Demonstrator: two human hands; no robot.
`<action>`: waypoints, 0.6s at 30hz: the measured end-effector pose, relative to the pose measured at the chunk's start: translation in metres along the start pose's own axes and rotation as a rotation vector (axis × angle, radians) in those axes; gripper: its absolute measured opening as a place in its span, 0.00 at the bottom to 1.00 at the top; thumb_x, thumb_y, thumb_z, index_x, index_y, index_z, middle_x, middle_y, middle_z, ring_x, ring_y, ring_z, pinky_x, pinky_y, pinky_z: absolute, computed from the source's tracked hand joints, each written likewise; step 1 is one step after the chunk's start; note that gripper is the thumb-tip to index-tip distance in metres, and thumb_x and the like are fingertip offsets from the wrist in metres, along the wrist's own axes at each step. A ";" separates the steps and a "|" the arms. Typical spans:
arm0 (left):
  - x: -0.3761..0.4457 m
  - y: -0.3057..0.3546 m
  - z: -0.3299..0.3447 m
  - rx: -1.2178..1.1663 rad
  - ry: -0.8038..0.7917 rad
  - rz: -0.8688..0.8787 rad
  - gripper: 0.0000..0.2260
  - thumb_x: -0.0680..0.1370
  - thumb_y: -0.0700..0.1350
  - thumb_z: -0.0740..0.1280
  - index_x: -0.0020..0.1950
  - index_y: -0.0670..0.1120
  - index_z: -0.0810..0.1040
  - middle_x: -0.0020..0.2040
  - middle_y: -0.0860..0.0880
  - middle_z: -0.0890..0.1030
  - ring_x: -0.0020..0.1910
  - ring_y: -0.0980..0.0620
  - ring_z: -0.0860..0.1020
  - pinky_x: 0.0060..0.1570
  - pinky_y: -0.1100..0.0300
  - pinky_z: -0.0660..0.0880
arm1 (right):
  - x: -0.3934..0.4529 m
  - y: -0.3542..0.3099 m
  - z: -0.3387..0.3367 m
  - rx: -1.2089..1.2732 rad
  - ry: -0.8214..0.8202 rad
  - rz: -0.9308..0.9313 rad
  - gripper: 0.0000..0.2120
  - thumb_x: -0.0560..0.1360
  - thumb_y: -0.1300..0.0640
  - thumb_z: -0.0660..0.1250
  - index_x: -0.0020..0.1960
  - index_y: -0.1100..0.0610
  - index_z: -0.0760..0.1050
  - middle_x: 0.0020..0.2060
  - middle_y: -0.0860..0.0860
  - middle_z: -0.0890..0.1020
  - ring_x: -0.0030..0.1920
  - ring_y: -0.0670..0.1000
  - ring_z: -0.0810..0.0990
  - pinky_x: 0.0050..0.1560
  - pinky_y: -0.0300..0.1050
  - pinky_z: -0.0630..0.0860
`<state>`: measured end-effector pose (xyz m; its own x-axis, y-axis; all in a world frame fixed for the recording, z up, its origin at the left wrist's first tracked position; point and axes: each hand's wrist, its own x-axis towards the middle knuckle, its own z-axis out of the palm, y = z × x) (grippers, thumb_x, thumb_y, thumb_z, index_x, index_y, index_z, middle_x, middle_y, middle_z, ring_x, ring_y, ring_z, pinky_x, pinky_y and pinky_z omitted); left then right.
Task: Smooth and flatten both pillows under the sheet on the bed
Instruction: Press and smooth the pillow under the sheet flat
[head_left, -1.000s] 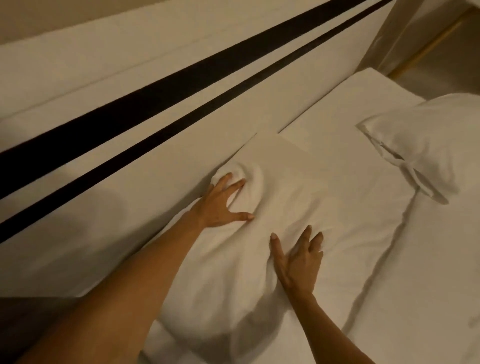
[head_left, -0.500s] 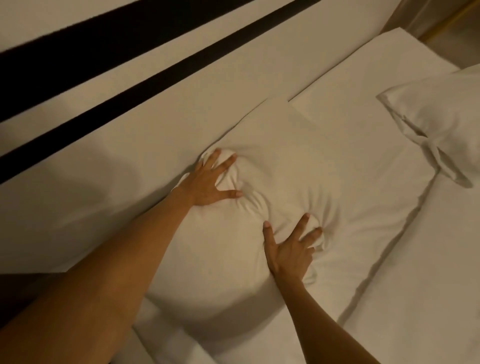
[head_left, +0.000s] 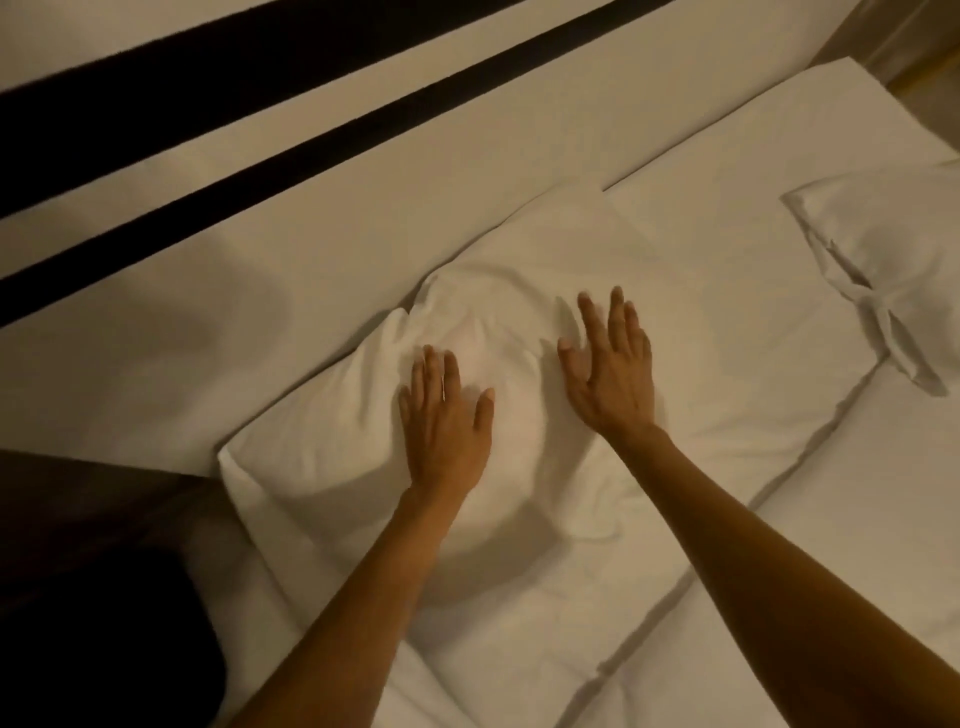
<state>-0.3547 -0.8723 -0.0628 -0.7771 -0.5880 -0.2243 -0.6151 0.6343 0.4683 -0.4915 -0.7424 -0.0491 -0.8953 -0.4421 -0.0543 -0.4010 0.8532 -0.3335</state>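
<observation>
Two bare hands lie flat on the near pillow (head_left: 332, 457) at the head of a white-sheeted bed: the left hand (head_left: 447, 421), palm down with fingers together and thumb out, presses the pillow's middle, while the right hand (head_left: 610, 374), fingers fanned and unclenched, rests or skims on the fabric just beside it, toward the second pillow (head_left: 883, 249). Neither hand grips anything. A moment ago both were digging into the stuffing, fingers bunching the cloth into a knot between them; now the fingers have let go and flattened, and the hands have drawn closer together. That suggests the kneading is over and the smoothing stroke is under way. Creases remain just beyond the left fingertips, where a puckered ridge (head_left: 441, 301) runs toward the headboard (head_left: 311, 218), so this pillow appears only partly flattened. Both forearms reach in from the lower edge of the frame, nearly straight, wrists low, the right arm stretched slightly farther. Whether the right palm bears weight cannot be told; its fingers are slightly blurred. The second pillow sits well apart, far beyond the right hand near the frame's edge, still plump, with a pinched flap at its near corner, and looks untouched. Behind the hands the pale headboard carries two dark bands (head_left: 363, 130).
</observation>
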 end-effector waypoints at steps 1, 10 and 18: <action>-0.007 -0.003 0.009 0.019 0.015 0.011 0.32 0.81 0.62 0.44 0.80 0.46 0.50 0.80 0.46 0.48 0.80 0.48 0.47 0.76 0.50 0.44 | 0.011 -0.005 0.002 -0.037 -0.038 -0.090 0.28 0.82 0.41 0.48 0.80 0.47 0.47 0.79 0.53 0.45 0.79 0.56 0.44 0.76 0.55 0.46; -0.008 -0.070 0.034 0.160 0.079 0.037 0.33 0.79 0.65 0.49 0.80 0.52 0.51 0.80 0.48 0.51 0.79 0.50 0.52 0.75 0.56 0.41 | 0.039 0.033 0.045 -0.203 -0.211 -0.138 0.28 0.81 0.40 0.40 0.79 0.42 0.41 0.79 0.48 0.42 0.79 0.51 0.42 0.77 0.52 0.40; -0.019 -0.086 0.018 0.209 0.209 -0.143 0.32 0.79 0.60 0.46 0.78 0.43 0.60 0.78 0.43 0.58 0.78 0.44 0.57 0.75 0.45 0.48 | 0.055 0.083 0.016 -0.286 -0.107 0.097 0.29 0.82 0.47 0.45 0.80 0.55 0.47 0.79 0.57 0.49 0.79 0.58 0.47 0.77 0.60 0.45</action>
<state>-0.2889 -0.9067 -0.1141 -0.6501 -0.7551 -0.0846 -0.7468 0.6145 0.2544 -0.5709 -0.6999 -0.0947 -0.9128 -0.3684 -0.1764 -0.3664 0.9294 -0.0449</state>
